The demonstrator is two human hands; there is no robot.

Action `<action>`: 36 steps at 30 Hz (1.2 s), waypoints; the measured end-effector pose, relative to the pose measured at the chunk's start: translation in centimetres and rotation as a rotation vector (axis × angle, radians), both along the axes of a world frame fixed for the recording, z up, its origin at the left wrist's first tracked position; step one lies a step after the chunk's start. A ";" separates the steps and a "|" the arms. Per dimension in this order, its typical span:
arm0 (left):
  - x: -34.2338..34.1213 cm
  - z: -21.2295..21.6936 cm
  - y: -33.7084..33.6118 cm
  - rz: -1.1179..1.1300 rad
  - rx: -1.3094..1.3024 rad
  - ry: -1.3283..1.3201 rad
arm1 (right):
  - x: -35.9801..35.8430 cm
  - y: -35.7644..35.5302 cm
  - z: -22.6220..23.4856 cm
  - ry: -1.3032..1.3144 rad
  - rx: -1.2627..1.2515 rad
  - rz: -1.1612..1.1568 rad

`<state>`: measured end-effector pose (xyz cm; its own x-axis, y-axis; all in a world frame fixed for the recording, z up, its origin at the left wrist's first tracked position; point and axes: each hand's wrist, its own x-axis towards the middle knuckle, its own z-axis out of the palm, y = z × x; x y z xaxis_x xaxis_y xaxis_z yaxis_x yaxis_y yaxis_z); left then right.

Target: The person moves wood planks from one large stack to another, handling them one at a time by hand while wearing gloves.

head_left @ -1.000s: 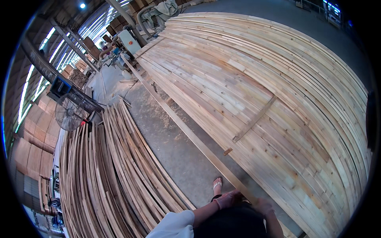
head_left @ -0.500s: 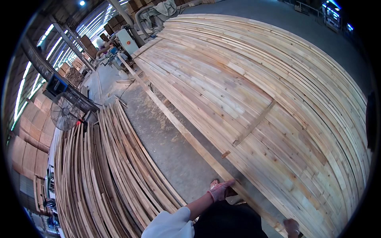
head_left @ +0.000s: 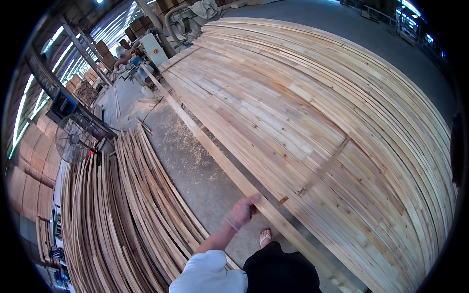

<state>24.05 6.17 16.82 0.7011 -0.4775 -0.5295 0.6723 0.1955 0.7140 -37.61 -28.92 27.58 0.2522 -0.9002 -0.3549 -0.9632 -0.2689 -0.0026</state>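
My left hand [head_left: 242, 213], in a pale pinkish glove, grips the left edge of a long, narrow wooden board [head_left: 228, 166]. Its fingers are closed at the edge and partly hidden. The board slants from a machine [head_left: 137, 71] at the far left down past my legs to the lower right. Beside it on the right lies a broad stack of planks [head_left: 273, 112], with a thin crosspiece [head_left: 325, 166] on top. My right hand is out of the picture.
Long rough strips [head_left: 127, 210] are piled on the left, near a standing fan [head_left: 73, 139] and a pillar. Sawdust [head_left: 188, 146] covers part of the concrete floor. Another person [head_left: 122, 57] stands by the machine. My sandalled foot [head_left: 265, 237] shows below the board.
My left hand has moved forward and left along the board. My right hand, seen earlier at the board's near end, has left the view. My foot shows more fully.
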 end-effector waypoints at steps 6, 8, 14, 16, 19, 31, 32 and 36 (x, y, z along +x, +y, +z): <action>13.0 0.6 3.3 0.314 0.000 -0.013 | 13.4 5.9 -3.6 -0.282 -0.009 0.044; 18.3 -1.6 4.8 0.341 -0.021 0.019 | 18.0 6.7 -3.8 -0.214 0.029 0.092; 29.8 -5.7 9.6 0.423 -0.198 -0.074 | 30.9 10.2 -5.5 -0.281 -0.217 0.251; 29.2 -4.8 9.5 0.413 -0.273 -0.049 | 32.2 11.0 -9.7 -0.356 -0.440 0.401; 23.6 -5.5 7.0 0.255 -0.468 0.020 | 38.8 13.4 -9.1 -0.293 -0.054 0.398; -0.8 -13.8 0.4 -0.847 -0.194 0.283 | 52.8 20.4 -8.0 -0.431 0.273 1.031; 0.9 -13.1 0.8 -0.715 -0.197 0.320 | 52.1 20.0 -7.8 -0.392 0.265 1.027; 7.6 -14.4 5.8 -0.480 -0.169 0.106 | 46.9 16.0 -8.2 -0.108 0.275 0.888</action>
